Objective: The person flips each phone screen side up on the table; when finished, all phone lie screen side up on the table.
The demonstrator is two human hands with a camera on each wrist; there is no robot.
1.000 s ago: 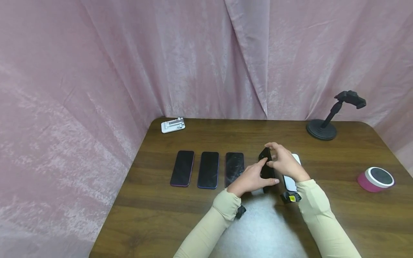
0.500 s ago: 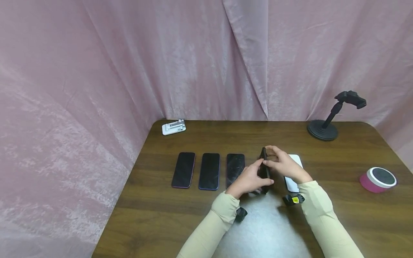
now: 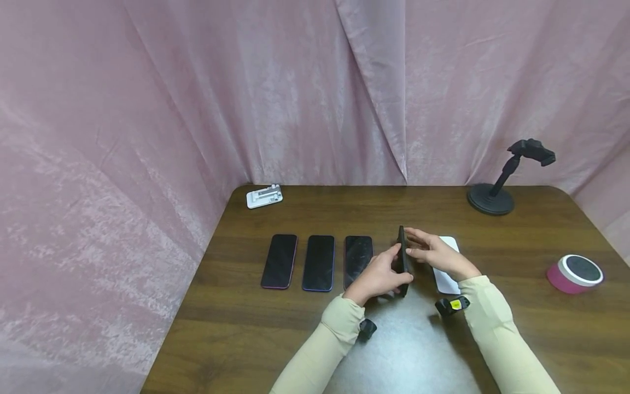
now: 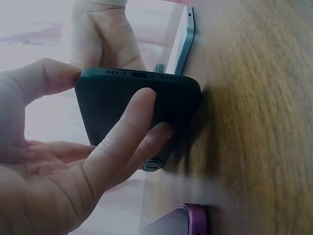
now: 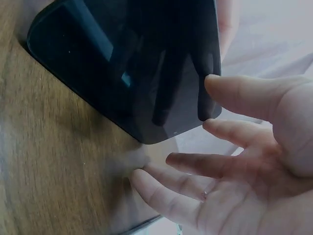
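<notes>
A black smartphone (image 3: 403, 264) is tipped up on its long side edge on the table, its screen facing my right hand. My left hand (image 3: 376, 276) grips it; in the left wrist view the thumb is at one edge and the fingers (image 4: 132, 117) lie along the back. My right hand (image 3: 440, 257) is at the far end, where the thumb (image 5: 239, 93) and forefinger touch near a corner in the right wrist view. The other right fingers are spread off the phone. Beside that hand lies a smartphone with a white face (image 3: 447, 282), partly covered by it.
Left of the hands lie three dark-screened phones in a row: one pink-edged (image 3: 279, 261), one blue-edged (image 3: 319, 263), one smudged (image 3: 357, 257). A white folding stand (image 3: 264, 196), a black phone stand (image 3: 492, 198) and a pink-and-white round object (image 3: 575, 273) are farther out.
The phone has turned from a slant to nearly edge-on in the head view. My right hand has shifted slightly right, its fingers loosening from the far end; the left hand keeps its grip.
</notes>
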